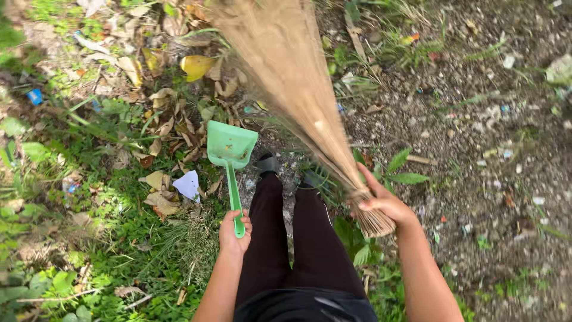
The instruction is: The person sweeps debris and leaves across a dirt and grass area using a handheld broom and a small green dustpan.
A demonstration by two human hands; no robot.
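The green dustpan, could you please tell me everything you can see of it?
The green dustpan looks like moulded plastic: a flat, fan-shaped scoop on a long slim handle of the same colour. The left hand grips the handle's end, holding the scoop forward and away from the person, over dry leaves and grass. A few small specks lie inside the scoop. A white scrap of paper sits on the ground just left of the handle. Whether the scoop's front edge touches the ground cannot be told.
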